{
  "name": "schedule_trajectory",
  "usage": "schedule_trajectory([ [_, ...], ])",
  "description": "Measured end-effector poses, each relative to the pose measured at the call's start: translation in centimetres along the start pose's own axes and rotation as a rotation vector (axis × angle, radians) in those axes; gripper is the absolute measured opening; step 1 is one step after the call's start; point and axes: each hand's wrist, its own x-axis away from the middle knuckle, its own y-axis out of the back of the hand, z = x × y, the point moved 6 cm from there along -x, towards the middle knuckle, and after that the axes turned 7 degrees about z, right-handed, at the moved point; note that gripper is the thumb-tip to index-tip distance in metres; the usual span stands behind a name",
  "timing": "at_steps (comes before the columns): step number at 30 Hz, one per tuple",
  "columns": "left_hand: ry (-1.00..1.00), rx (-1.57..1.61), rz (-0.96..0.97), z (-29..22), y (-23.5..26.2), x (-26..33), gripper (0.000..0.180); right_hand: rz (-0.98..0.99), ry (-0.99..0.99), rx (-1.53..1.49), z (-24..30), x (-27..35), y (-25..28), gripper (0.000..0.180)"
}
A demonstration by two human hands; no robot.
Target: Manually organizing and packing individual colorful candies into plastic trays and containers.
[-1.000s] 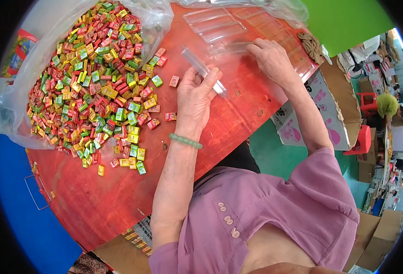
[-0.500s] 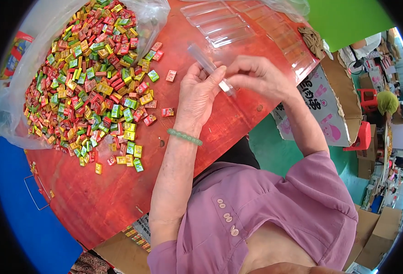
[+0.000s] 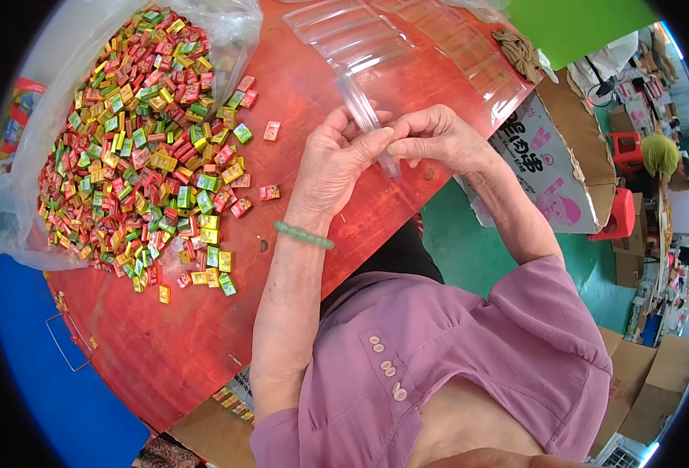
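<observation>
Over the red table [image 3: 149,343], my left hand [image 3: 333,164] is closed around a long, narrow, clear plastic case [image 3: 357,100], its thumb lying along the near side. The case slants from far left to near right and appears see-through. My right hand [image 3: 444,140] pinches at the case's near end with thumb and forefinger, right beside the left thumb tip. Fingers partly hide that end. Left of my left hand lies a big heap of small red, yellow and green boxes [image 3: 149,156], with several loose ones at its edge.
A clear plastic bag [image 3: 28,226] surrounds the heap. Clear compartmented trays [image 3: 360,39] lie at the far side, near a brown cloth [image 3: 518,54]. A printed carton [image 3: 547,171] stands off the table's right edge. Farther right are red stools [image 3: 621,214] and a person in a green head covering [image 3: 661,156].
The clear case has turned a little steeper in my left hand. My right fingertips have come down slightly, closer to the left thumb. The whole view has shifted slightly.
</observation>
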Motion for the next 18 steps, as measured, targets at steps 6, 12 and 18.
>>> schedule_trajectory([
  [6,-0.052,0.012,-0.094,-0.6,1.2,0.3,0.026,-0.306,0.109,0.513,2.4,1.9,2.6,0.009],
  [12,-0.059,0.071,-0.135,-0.4,1.9,0.1,0.029,-0.410,0.289,1.711,2.1,1.5,4.6,0.024],
  [18,-0.048,0.078,-0.132,-0.2,2.1,0.0,0.029,-0.385,0.274,1.795,0.7,0.0,6.3,0.033],
])
